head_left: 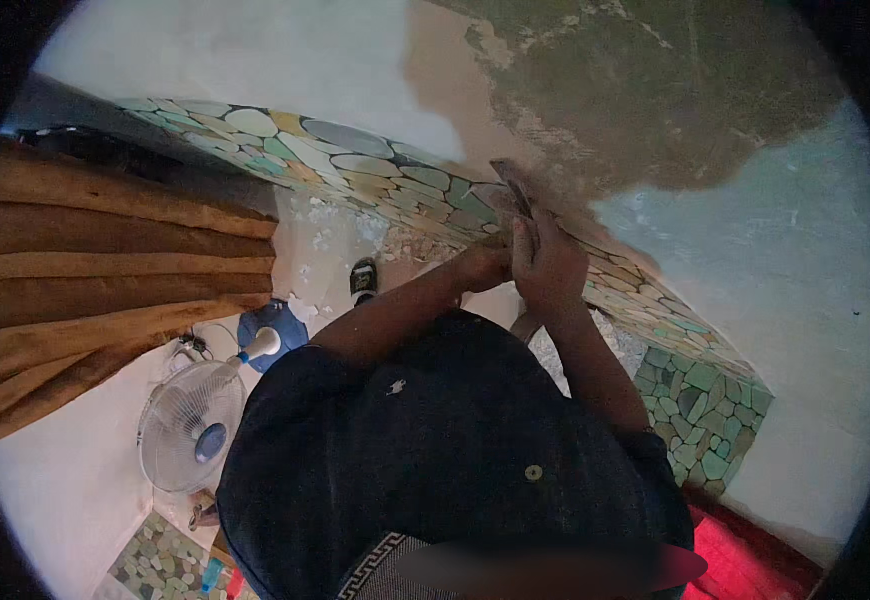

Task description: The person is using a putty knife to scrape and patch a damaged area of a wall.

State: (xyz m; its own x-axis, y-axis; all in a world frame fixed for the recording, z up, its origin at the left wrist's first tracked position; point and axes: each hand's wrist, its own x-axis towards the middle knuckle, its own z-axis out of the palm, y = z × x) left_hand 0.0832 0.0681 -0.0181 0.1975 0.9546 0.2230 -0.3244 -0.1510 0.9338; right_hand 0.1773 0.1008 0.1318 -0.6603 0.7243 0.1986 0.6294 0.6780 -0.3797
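Note:
My right hand (552, 268) is closed around a flat, dark-bladed scraper (511, 186), its blade pointing up and left toward the wall. Close beside it, my left hand (485, 266) has its fingers curled by the scraper's lower end; what it grips is hidden. Beyond the blade, the wall bears a rough grey-brown patch (655, 100) edged with a smoother pinkish-brown area (445, 75). Below that runs a band of stone-pattern tiles (355, 160) in green, cream and tan. Whether the blade touches the wall, I cannot tell.
A brown curtain (115, 270) hangs at the left. Near it stands a white fan (190, 425) with a blue hub, beside a blue object (273, 330). My shoe (363, 278) shows on the debris-strewn floor (330, 240). Something red (745, 550) lies at lower right.

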